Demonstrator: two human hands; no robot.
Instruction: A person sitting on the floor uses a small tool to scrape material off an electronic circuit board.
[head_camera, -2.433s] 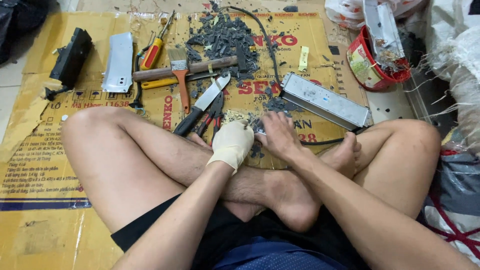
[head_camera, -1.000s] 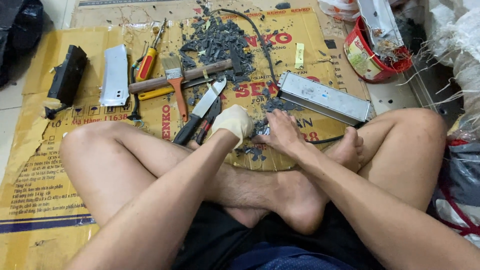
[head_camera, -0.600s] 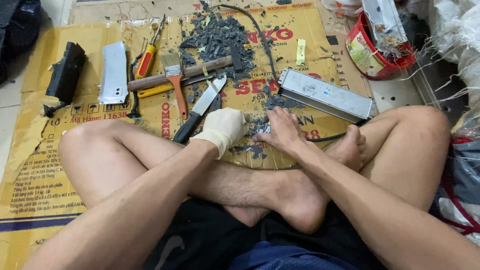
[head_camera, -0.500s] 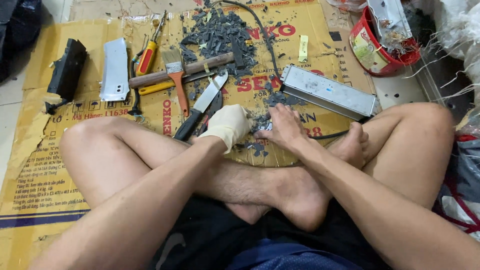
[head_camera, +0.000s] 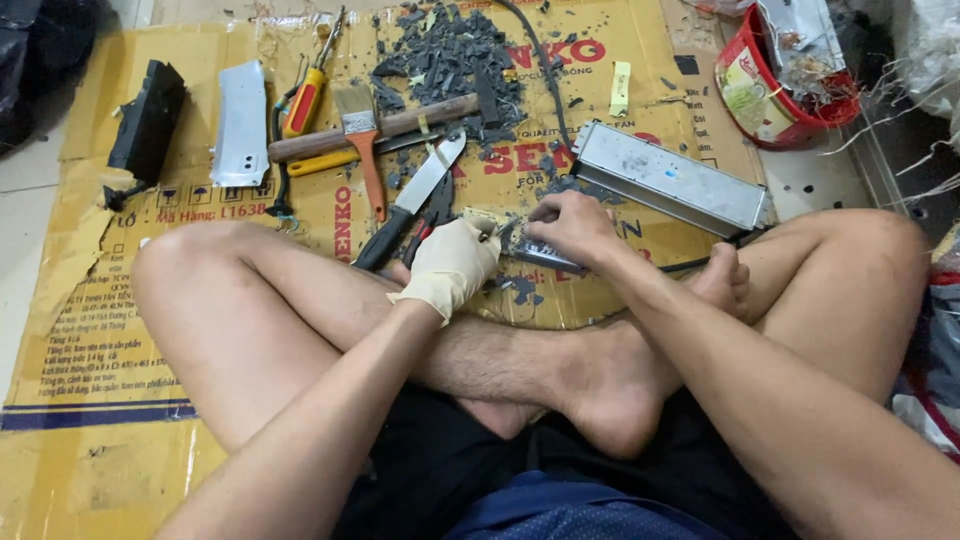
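Far left, on the cardboard sheet (head_camera: 100, 330): black box (head_camera: 148, 120), lying flat, near the edge. Just right of it: bent metal plate (head_camera: 241, 125), lying flat. Next right: screwdriver (head_camera: 306, 95) with red and yellow handle, tip pointing away. Below it: hammer (head_camera: 375, 127) with wooden handle, lying across a paintbrush (head_camera: 360, 145) with orange handle. Right of the brush: knife (head_camera: 405, 205) with black handle, blade pointing up and right, handle end near the left knee.

Top centre: heap of dark scraps (head_camera: 450, 55), spread over the cardboard, touching the hammer handle.

Centre, in front of the crossed legs: left hand (head_camera: 452, 265), gloved in pale rubber, fingers curled, closed on a small tool of which only the tip shows; kind of tool not discernible. Tip directed at the circuit board (head_camera: 540, 250).

Just right: right hand (head_camera: 572, 225), bare, fingers bent, pressing down on the circuit board and holding it against the cardboard. Circuit board position: flat on the cardboard, between both hands, just beside the right foot, with dark crumbs around it.

Behind the right hand: long grey metal case (head_camera: 668, 185), lying at an angle, black cable running from its end. Above it: small yellow strip (head_camera: 620, 88).

Far right, off the cardboard: red tub (head_camera: 765, 95), tilted, holding metal parts.
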